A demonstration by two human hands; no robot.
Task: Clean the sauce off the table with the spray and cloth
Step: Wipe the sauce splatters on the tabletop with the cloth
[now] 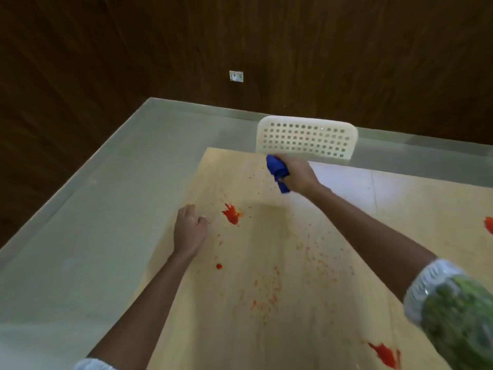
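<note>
Gripping a blue thing (277,172) in the right hand (294,174), held up over the far end of the counter (293,236), just in front of a white perforated chair back (306,137). Fingers are wrapped round it; too blurred to tell if it's the cloth bunched up or the spray head. Calling it the cloth is a guess. No separate spray bottle that I can make out.

Left hand (190,231) holds nothing: fingers loosely curled, low over the counter's left edge, can't tell if it touches.

Sauce: main red blob (231,213) sits just right of the left hand, and toward the person and left of the right hand. Smaller drop (219,266) nearer the person, close by the left forearm. Fine spatter (266,292) runs down the middle of the counter. Another big splash (384,353) at the near right, and a red patch (489,224) at the right frame edge.

Key relation: the left hand is nearer the main blob, but the right hand has the blue thing, so that arm likely has to draw back and leftward to reach it. Spatter band runs roughly along the counter's length, so wiping strokes along that axis look sensible.

No sauce looks wiped yet; task looks early.
</note>
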